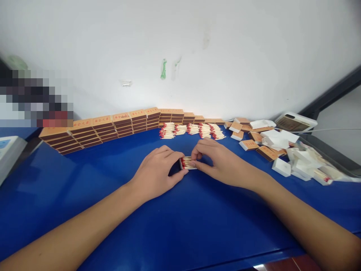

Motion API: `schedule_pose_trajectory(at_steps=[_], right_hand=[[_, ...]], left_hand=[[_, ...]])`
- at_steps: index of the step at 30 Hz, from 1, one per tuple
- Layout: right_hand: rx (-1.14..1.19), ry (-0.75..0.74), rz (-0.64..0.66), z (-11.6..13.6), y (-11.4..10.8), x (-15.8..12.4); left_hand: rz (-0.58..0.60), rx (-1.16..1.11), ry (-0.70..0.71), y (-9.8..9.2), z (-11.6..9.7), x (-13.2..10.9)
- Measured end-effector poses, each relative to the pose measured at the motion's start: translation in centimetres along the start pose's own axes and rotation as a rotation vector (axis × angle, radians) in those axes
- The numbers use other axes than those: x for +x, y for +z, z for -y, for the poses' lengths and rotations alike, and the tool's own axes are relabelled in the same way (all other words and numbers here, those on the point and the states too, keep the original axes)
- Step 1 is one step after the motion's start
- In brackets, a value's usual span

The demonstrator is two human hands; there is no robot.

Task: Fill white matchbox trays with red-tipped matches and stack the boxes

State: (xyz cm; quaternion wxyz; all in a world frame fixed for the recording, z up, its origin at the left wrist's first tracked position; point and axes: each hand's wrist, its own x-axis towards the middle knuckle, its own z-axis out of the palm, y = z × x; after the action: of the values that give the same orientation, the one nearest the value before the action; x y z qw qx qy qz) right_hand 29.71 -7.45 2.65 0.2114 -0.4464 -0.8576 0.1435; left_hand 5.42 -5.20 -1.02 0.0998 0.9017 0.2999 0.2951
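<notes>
A white matchbox tray lies on the blue table in front of me, filled with red-tipped matches. My left hand grips the tray's left end between thumb and fingers. Over its right part, my right hand has thumb and forefinger pinched at the matches; whether a match is between them is hidden. Just beyond the hands, several loose piles of matches lie in a row, red heads mostly to the left.
Stacked orange matchboxes line the wall from the left to the middle. On the right lie scattered matchbox sleeves, white trays and a dark bin. A white box stands at the left edge of the blue table.
</notes>
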Motion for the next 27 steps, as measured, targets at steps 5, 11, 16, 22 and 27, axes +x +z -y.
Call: schedule_pose_trajectory(at_steps=[5, 11, 16, 22, 27], right_hand=[[-0.012, 0.006, -0.028, -0.23, 0.14, 0.11], [-0.012, 0.016, -0.046, -0.29, 0.19, 0.02], [-0.034, -0.007, -0.027, -0.37, 0.22, -0.04], [-0.038, -0.011, -0.026, -0.29, 0.34, 0.14], [-0.041, -0.012, -0.036, -0.31, 0.29, 0.21]], left_hand=[[0.000, 0.002, 0.003, -0.04, -0.09, -0.04], [0.018, -0.006, -0.003, -0.07, -0.13, 0.06], [0.025, -0.009, -0.005, -0.19, -0.08, 0.11], [0.030, -0.017, 0.002, -0.24, -0.18, 0.12], [0.022, -0.014, 0.009, -0.13, -0.12, 0.10]])
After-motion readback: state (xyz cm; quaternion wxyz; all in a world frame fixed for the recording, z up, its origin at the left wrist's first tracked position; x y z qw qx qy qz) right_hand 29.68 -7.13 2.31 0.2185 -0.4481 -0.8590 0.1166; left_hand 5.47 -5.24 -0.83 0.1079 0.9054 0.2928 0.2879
